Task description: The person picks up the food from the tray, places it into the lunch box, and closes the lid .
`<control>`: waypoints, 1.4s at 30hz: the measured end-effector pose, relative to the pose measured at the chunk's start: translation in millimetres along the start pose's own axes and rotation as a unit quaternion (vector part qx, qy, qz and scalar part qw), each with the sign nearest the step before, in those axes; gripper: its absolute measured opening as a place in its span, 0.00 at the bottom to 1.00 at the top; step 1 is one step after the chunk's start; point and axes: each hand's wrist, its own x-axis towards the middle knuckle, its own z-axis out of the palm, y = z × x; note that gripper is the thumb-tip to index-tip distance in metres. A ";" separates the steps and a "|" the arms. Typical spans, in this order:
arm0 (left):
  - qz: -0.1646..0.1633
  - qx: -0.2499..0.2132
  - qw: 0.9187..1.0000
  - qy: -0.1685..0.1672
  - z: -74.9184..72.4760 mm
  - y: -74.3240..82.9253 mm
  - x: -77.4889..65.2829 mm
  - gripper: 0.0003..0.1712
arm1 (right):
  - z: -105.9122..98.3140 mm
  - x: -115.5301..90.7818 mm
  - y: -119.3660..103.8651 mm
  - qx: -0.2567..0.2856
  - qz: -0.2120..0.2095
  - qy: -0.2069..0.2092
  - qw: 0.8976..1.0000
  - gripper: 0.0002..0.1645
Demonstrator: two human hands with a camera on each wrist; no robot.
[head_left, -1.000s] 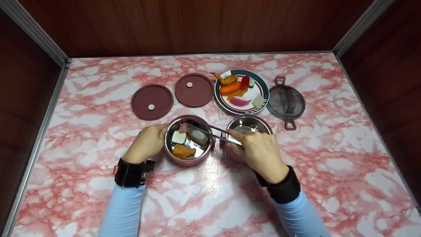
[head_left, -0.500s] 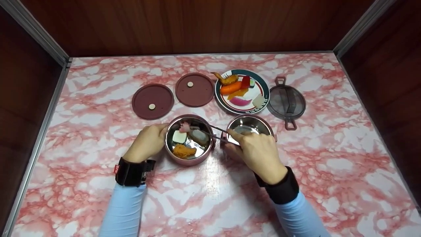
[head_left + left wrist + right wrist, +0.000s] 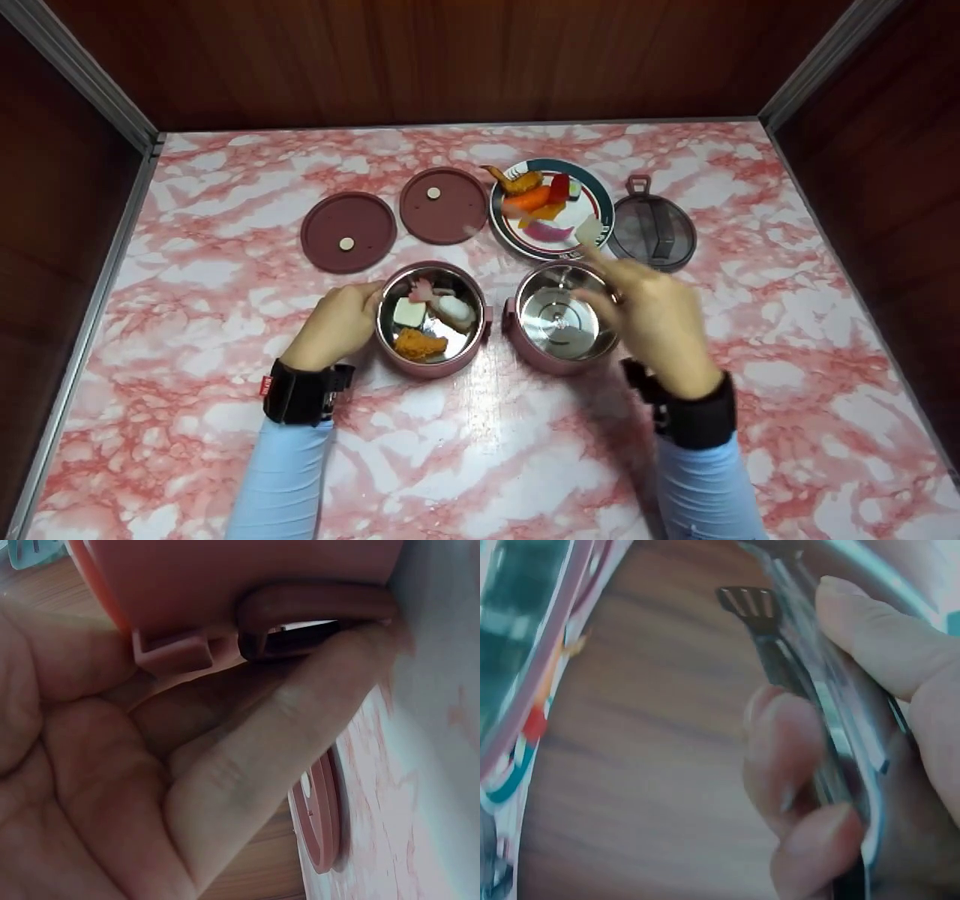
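My left hand [image 3: 334, 326] holds the left pink metal-lined pot [image 3: 431, 369] at its left side; in the left wrist view its fingers curl about the pot's handle [image 3: 315, 600]. Inside that pot lie a fried chicken piece [image 3: 420, 344], a pale square piece [image 3: 409, 312], a pink piece [image 3: 421, 289] and a whitish oval piece [image 3: 454, 308]. Over the right edge of the second pink pot [image 3: 555, 364] is my right hand [image 3: 664, 322], blurred. It grips tongs [image 3: 778, 661] with slotted tips, parted and with no food between them in the right wrist view.
Behind the pots stands a green-rimmed plate [image 3: 604, 199] with several food pieces, among them a carrot [image 3: 527, 201]. Two dark red round lids [image 3: 349, 214] lie to its left. A smoky lid with loop handles [image 3: 637, 225] lies at its right, partly behind my right hand.
My right hand has lifted the tongs out of the left pot and moved right, above the second pot's right side. My left hand and the food in the left pot stay put.
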 end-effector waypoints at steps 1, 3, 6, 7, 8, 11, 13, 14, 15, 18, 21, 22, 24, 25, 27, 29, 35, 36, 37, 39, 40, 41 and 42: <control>-0.001 0.000 1.000 -0.001 -0.1 0.2 0.0 0.19 | -2.0 0.1 6.7 0.005 0.015 0.000 1.000 0.35; -0.003 -0.001 1.000 -0.003 -0.1 0.2 -0.1 0.20 | -4.9 -0.3 20.8 0.007 0.052 -0.014 0.999 0.37; -0.002 0.000 1.000 -0.002 0.1 -0.2 -0.1 0.20 | -4.2 -0.8 44.5 0.017 0.106 -0.037 0.994 0.37; -0.002 0.000 1.000 -0.001 0.2 -0.3 -0.1 0.20 | -3.0 -1.2 52.5 0.017 0.122 -0.044 0.991 0.36; -0.001 0.000 1.000 -0.001 0.4 -0.5 -0.2 0.20 | -1.4 -1.8 60.4 0.017 0.135 -0.049 0.989 0.36; 0.004 0.002 1.000 0.002 0.8 -0.9 0.0 0.19 | 5.7 -4.5 81.7 0.028 0.166 -0.055 0.984 0.37; 0.006 0.002 1.000 0.001 0.9 -0.9 0.0 0.19 | 11.4 -6.4 92.2 0.036 0.177 -0.060 0.982 0.37; 0.007 0.003 1.000 0.001 0.8 -1.1 0.0 0.19 | 14.5 -7.0 96.6 0.043 0.180 -0.061 0.981 0.37; 0.007 0.003 1.000 0.001 0.7 -1.2 0.1 0.19 | 17.6 -7.5 100.1 0.050 0.182 -0.064 0.980 0.36; 0.005 -0.001 1.000 0.001 0.5 -1.5 -0.1 0.20 | 25.9 -8.0 106.9 0.061 0.183 -0.073 0.978 0.36; 0.006 -0.002 1.000 0.004 0.6 -1.7 0.0 0.17 | 32.0 -9.2 110.3 0.055 0.180 -0.081 0.979 0.36; 0.007 -0.001 1.000 0.006 0.8 -2.0 0.3 0.17 | 33.2 -9.6 110.8 0.049 0.178 -0.083 0.979 0.36; 0.009 0.000 1.000 0.008 1.3 -2.2 0.8 0.15 | 35.8 -10.5 111.7 0.037 0.173 -0.086 0.980 0.35; 0.009 0.002 1.000 0.009 1.6 -2.2 1.3 0.15 | 36.7 -10.9 112.0 0.032 0.170 -0.087 0.981 0.34; 0.010 0.003 1.000 0.010 2.1 -2.1 2.0 0.15 | 38.5 -11.3 112.7 0.024 0.164 -0.087 0.982 0.33; 0.009 0.005 1.000 0.009 2.5 -1.6 2.5 0.15 | 40.2 -11.9 113.6 0.021 0.160 -0.085 0.983 0.31; 0.007 0.004 1.000 0.004 2.4 -2.0 2.9 0.15 | 40.4 -11.9 113.3 0.008 0.150 -0.086 0.985 0.28; 0.007 0.003 1.000 0.003 2.3 -2.2 2.9 0.16 | 39.8 -11.7 112.8 0.004 0.147 -0.088 0.985 0.27; 0.008 0.003 1.000 0.002 2.2 -2.3 2.8 0.16 | 39.1 -11.6 112.2 -0.001 0.145 -0.089 0.985 0.26; 0.010 0.004 1.000 0.002 2.2 -2.2 2.8 0.16 | 37.0 -11.3 110.5 -0.009 0.139 -0.088 0.986 0.25; 0.012 0.005 1.000 0.002 2.2 -2.2 2.8 0.16 | 36.0 -11.5 109.9 -0.012 0.136 -0.086 0.987 0.25; 0.014 0.006 1.000 0.003 2.3 -2.0 2.9 0.16 | 34.9 -11.6 109.2 -0.015 0.135 -0.083 0.987 0.24; 0.015 0.007 1.000 0.003 2.3 -2.0 3.0 0.16 | 33.8 -11.6 108.4 -0.018 0.135 -0.080 0.988 0.24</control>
